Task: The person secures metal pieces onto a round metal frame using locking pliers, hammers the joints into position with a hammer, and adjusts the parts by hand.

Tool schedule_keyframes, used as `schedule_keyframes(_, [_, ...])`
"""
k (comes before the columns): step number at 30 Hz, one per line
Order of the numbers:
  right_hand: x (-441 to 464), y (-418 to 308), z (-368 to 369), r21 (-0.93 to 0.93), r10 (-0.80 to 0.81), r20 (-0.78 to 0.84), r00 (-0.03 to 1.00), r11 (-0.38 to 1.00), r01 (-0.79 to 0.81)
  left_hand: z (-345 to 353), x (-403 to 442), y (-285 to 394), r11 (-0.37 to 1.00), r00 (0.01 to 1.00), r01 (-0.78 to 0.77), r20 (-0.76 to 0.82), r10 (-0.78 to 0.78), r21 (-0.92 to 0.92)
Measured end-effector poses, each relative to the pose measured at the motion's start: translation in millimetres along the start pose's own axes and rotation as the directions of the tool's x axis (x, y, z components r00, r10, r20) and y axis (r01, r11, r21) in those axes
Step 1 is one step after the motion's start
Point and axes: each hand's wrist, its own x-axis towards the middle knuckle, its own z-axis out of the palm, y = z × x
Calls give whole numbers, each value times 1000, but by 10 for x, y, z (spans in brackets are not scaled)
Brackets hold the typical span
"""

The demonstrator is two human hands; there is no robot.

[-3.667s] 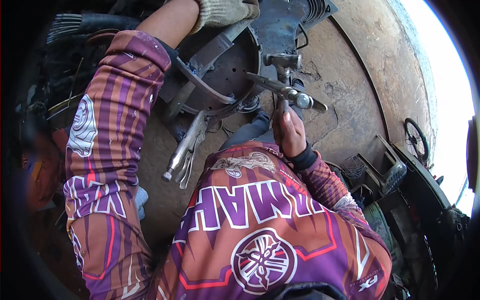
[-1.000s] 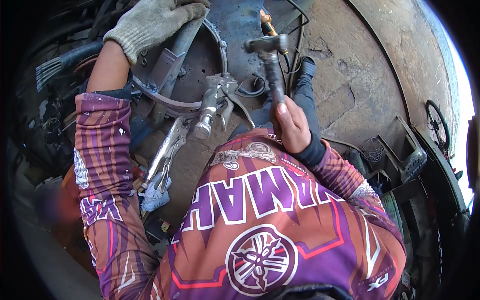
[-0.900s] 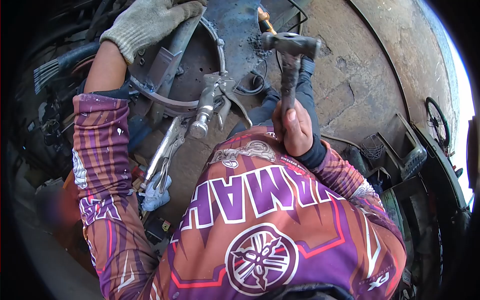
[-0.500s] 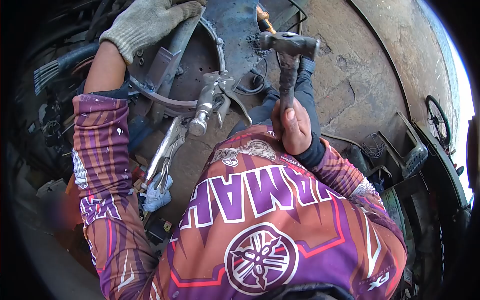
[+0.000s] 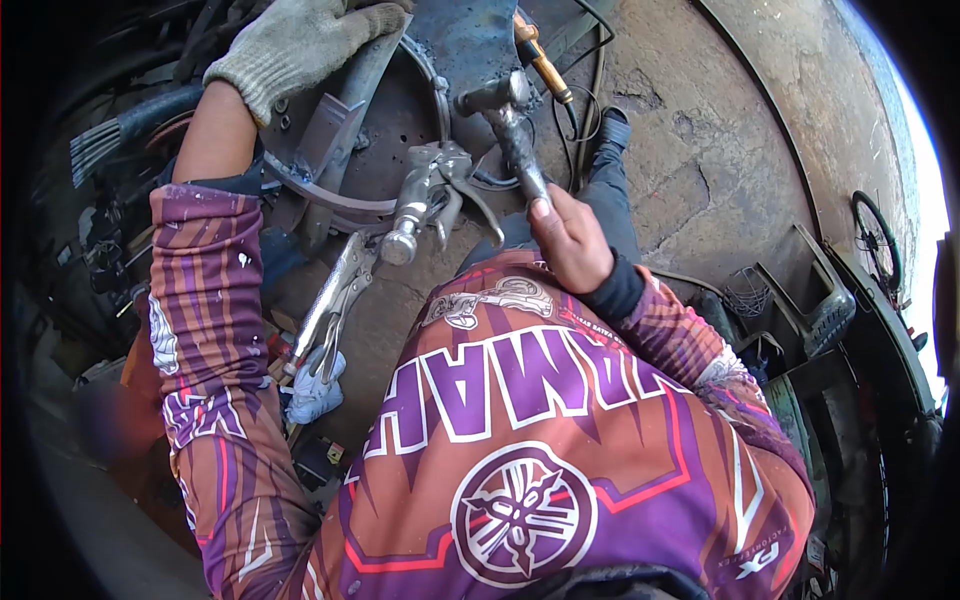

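R hand (image 5: 572,240) w/ hammer (image 5: 508,118), dull grey; shaft (image 5: 518,150) mottled

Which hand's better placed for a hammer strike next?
Right, most likely: the right hand grips the hammer by its handle, while the gloved left hand is occupied at the metal bar.

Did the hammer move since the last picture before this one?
Yes. The hammer has swung toward the picture's left, bringing it closer to the upper locking pliers, which have stayed put.
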Motion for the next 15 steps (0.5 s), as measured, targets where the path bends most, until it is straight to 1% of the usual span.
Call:
schedule_keyframes(1, [38, -17, -40, -5, -12, 3, 1000, 1000, 12, -10, 15, -13, 998, 999, 43, 10, -42, -41])
schedule_keyframes(2, [-27, -55, -34, 54, -19, -22, 1000, 998, 20, 13, -1, -27, 998, 999, 45, 21, -44, -44])
schedule_keyframes(3, [-88, -84, -29, 111, -25, -49, 998, 993, 30, 23, -10, -32, 999, 999, 37, 14, -36, -33])
schedule_keyframes(4, [-100, -91, -34, 109, -27, -50, 998, 994, 32, -2, -2, 4, 1000, 1000, 25, -3, -25, -18])
schedule_keyframes(6, [-110, -117, -43, 159, -111, -69, 991, 980, 121, -55, -80, 146, 1000, 1000, -6, -24, 6, 0])
schedule_keyframes(7, [-101, -54, -19, 161, -98, -79, 992, 981, 110, -73, -115, 210, 999, 999, -30, -38, 31, 16])
schedule_keyframes(8, [-21, -1, 18, 8, -122, -77, 990, 992, 123, -58, -89, 139, 999, 999, -29, -41, 29, 16])
schedule_keyframes(10, [36, 33, -48, 17, 22, 29, 999, 1000, -22, -20, 12, 11, 999, 999, -35, -1, 35, 36])
schedule_keyframes(11, [83, 7, -78, 14, 9, 32, 999, 1000, -10, -39, 36, -8, 999, 999, -33, -13, 33, 41])
schedule_keyframes(13, [-56, -101, -65, 188, 31, -22, 999, 982, -26, 1, -5, 17, 997, 997, 67, -21, -68, -47])
schedule_keyframes(14, [-50, -99, -81, 185, 27, -24, 999, 982, -22, 5, 12, 7, 997, 998, 64, -26, -65, -46])
schedule_keyframes(15, [-68, -103, -76, 189, -25, -38, 999, 981, 32, 11, 7, -12, 1000, 1000, 7, -16, -7, -12])
